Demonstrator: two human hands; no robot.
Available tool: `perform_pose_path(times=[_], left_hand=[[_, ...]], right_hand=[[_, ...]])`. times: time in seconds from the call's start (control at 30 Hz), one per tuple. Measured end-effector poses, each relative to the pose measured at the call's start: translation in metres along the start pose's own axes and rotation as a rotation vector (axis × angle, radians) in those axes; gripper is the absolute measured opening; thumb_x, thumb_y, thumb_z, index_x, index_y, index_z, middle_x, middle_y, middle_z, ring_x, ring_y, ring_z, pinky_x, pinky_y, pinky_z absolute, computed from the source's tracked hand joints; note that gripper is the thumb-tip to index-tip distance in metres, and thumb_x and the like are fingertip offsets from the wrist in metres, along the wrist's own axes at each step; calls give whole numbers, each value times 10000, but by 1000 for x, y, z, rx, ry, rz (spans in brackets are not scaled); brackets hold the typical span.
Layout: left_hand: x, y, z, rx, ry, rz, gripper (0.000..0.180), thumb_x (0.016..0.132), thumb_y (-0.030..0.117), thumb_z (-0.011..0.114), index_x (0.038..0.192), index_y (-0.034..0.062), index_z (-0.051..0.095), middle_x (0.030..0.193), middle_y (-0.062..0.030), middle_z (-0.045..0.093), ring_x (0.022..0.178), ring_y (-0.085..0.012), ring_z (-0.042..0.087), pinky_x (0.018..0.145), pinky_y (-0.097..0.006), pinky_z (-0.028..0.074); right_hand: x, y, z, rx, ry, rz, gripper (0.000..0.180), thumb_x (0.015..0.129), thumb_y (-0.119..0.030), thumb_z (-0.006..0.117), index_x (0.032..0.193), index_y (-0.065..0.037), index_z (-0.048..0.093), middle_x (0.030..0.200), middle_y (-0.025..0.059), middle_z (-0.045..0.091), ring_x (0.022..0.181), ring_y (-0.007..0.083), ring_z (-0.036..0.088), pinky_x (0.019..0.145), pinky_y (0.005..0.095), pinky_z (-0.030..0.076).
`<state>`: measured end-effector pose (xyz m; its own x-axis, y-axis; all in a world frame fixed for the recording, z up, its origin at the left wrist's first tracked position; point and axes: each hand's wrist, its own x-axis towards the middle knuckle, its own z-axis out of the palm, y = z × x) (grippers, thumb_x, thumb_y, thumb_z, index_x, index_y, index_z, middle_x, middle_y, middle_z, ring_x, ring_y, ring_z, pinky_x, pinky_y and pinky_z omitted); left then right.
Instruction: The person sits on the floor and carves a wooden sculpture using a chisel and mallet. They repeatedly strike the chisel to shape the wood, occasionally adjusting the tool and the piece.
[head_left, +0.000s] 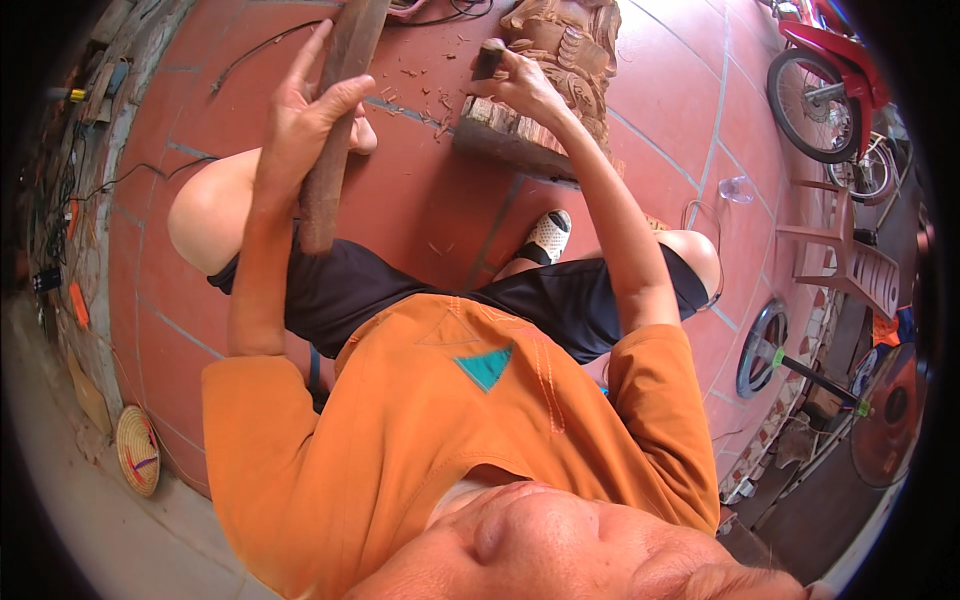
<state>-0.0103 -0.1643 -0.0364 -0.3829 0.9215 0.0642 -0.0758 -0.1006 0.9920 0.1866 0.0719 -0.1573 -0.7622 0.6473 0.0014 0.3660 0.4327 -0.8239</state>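
My left hand (300,130) is closed around a long, flat-sided wooden bar (325,195), with the thumb across it and the index finger stretched along its side. The bar's lower end hangs over my lap, and its upper end runs out of view. At the near left end of a carved wooden block (565,50), my right hand (525,88) grips a short dark tool (488,60), probably a chisel. Its working tip is hidden. Relief carving covers the top of the block, while its near side (515,140) is rough, bare wood.
Wood chips (420,100) litter the red tiled floor (430,210) left of the block. At the right stand a red motorbike (825,85), a plastic chair (850,250) and a pedestal fan (765,350). A clear cup (736,189) is nearer. A woven hat (138,450) lies lower left.
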Motion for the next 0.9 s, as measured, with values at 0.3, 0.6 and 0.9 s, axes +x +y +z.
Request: perform_pose_path(times=[0.3, 0.6, 0.9], left_hand=[[34, 84, 11, -46, -267, -35, 674, 884, 259, 755, 1441, -13, 492, 1004, -91, 682, 758, -132, 643, 667, -268, 532], [91, 62, 41, 457, -406, 65, 681, 849, 118, 734, 1460, -25, 470, 1098, -75, 659, 894, -120, 612, 800, -282, 515], [101, 45, 65, 399, -559, 188, 717, 830, 13, 716, 1485, -38, 429, 1358, -109, 591, 1247, -174, 539, 1086, -320, 417]], right_hand=[[-57, 9, 34, 860, 478, 108, 295, 878, -9, 731, 1145, -33, 609, 1065, 73, 666, 925, 177, 684, 776, 316, 611], [-64, 24, 40, 856, 505, 90, 303, 884, 9, 723, 1156, -51, 606, 1041, 34, 667, 892, 143, 660, 786, 307, 589], [-65, 24, 41, 820, 459, 104, 307, 878, 38, 714, 1149, -54, 604, 1076, 36, 681, 927, 145, 660, 830, 301, 565]])
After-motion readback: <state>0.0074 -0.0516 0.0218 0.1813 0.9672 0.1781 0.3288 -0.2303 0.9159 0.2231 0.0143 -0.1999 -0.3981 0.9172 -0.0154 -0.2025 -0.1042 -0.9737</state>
